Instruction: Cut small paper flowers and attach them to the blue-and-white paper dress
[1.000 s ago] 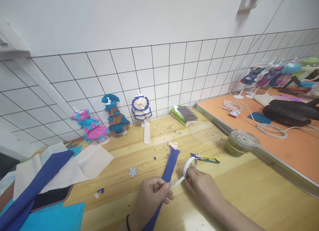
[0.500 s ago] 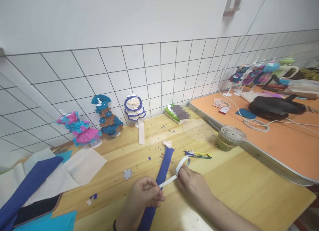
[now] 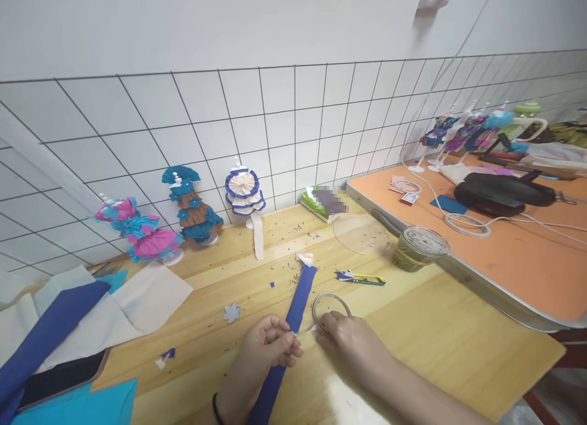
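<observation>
My left hand [image 3: 275, 344] is closed in a pinch above a long dark blue paper strip [image 3: 302, 295]. Between its thumb and fingertip is the end of white tape, only a small bit of which shows. My right hand [image 3: 348, 338] has its fingers closed on the near side of the tape roll [image 3: 332, 295], low over the wooden table. How much tape spans the two hands is hard to make out. A small cream paper piece [image 3: 305, 258] lies at the strip's far end. Yellow-green thread snips [image 3: 362, 279] lie beyond the roll.
Small paper-dressed figures, one cream and blue [image 3: 243, 192], stand along the grid wall. Left are paper sheets [image 3: 151, 296] over a dark phone [image 3: 64, 379]. A grey flower shape [image 3: 232, 313], paper scraps, a lidded tub [image 3: 419, 249] and an orange table [image 3: 504, 260] are also here.
The tape roll has come down from upright, tilting flatter toward the table with my right hand. The white tape between my hands shows far less. My left hand keeps its pinch.
</observation>
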Available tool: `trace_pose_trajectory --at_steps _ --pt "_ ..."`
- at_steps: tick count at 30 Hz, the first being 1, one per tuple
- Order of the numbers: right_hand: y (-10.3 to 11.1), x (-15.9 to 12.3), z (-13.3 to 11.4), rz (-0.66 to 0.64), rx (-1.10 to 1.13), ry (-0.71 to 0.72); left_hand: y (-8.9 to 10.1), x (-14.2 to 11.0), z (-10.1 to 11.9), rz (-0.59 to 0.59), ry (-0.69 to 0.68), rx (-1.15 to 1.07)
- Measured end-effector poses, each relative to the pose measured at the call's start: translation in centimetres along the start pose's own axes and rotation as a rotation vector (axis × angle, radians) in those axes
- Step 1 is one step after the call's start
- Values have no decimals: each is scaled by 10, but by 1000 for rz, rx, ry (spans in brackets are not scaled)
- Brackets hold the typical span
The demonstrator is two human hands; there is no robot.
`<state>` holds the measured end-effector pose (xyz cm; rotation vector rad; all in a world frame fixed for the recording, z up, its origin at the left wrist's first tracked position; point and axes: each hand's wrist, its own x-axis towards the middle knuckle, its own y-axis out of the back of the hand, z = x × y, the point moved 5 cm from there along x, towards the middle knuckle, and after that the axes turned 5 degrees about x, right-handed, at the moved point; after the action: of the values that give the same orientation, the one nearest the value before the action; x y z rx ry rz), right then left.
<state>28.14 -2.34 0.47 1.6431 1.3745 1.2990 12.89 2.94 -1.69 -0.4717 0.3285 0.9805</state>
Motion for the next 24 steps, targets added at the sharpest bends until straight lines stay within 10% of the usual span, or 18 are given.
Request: trace_pose_trajectory --at_steps 3,11,24 --pt "12 8 21 -183 141 -138 2 -1 -2 20 0 7" --pt "29 23 98 -61 -67 -227 5 -2 -5 18 -10 11" --pt "36 36 122 -124 56 -296 -3 -6 4 -23 -35 42"
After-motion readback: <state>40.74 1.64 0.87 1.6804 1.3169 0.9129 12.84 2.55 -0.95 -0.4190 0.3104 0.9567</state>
